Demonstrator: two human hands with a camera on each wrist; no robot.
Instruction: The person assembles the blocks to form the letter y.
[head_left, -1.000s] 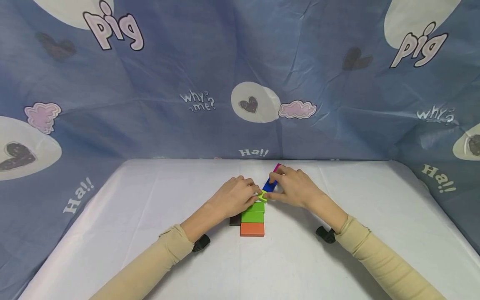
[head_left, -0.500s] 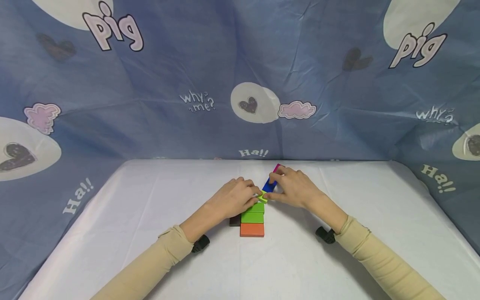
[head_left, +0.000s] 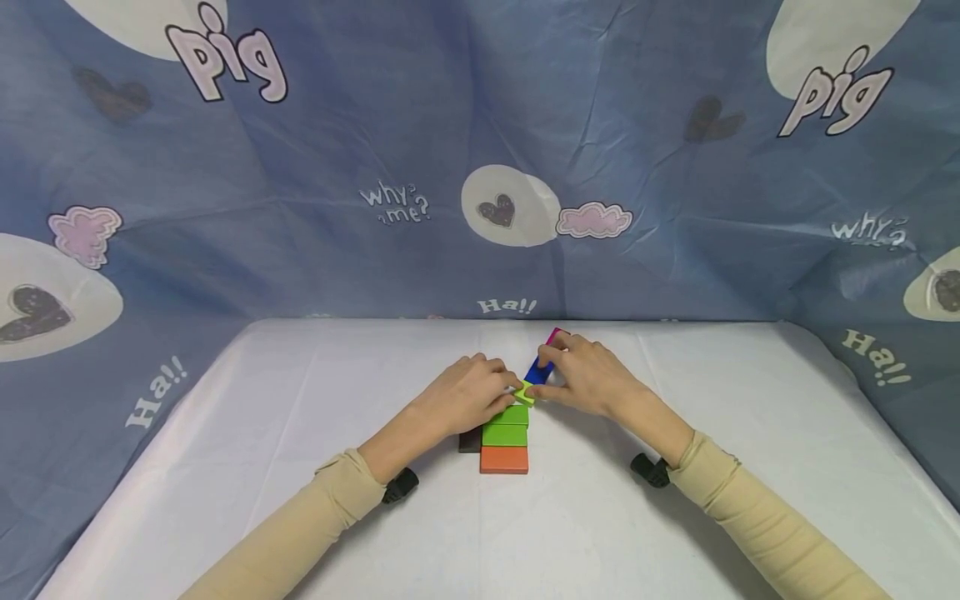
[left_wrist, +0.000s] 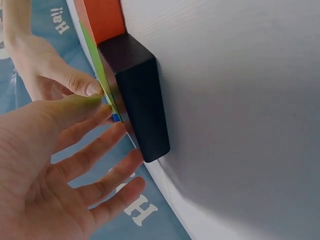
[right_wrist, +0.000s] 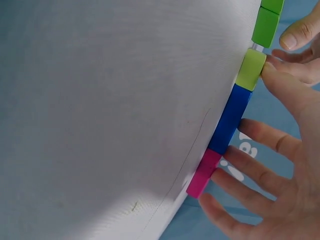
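A row of flat coloured blocks lies on the white tabletop: a pink block [right_wrist: 204, 174], a blue block [right_wrist: 231, 120] and a yellow-green block [right_wrist: 251, 70]. Spread over that row, my right hand [head_left: 596, 379] touches the yellow-green block with its thumb and the blue and pink ones with its fingertips. My left hand [head_left: 465, 400] reaches across the green blocks [head_left: 506, 435], its index fingertip at the yellow-green block. Beneath this hand, a black block [left_wrist: 142, 105] is partly hidden in the head view. An orange block [head_left: 504, 460] lies nearest me.
White cloth [head_left: 360, 358] covers the table. A blue printed curtain [head_left: 420, 267] rises behind its back edge. Black wrist cameras sit below the left wrist [head_left: 401, 486] and the right wrist [head_left: 650, 470].
The yellow-green block has turned slightly, its left end showing more beside my left fingertips. Both hands stay almost where they were; the other blocks have not visibly moved.
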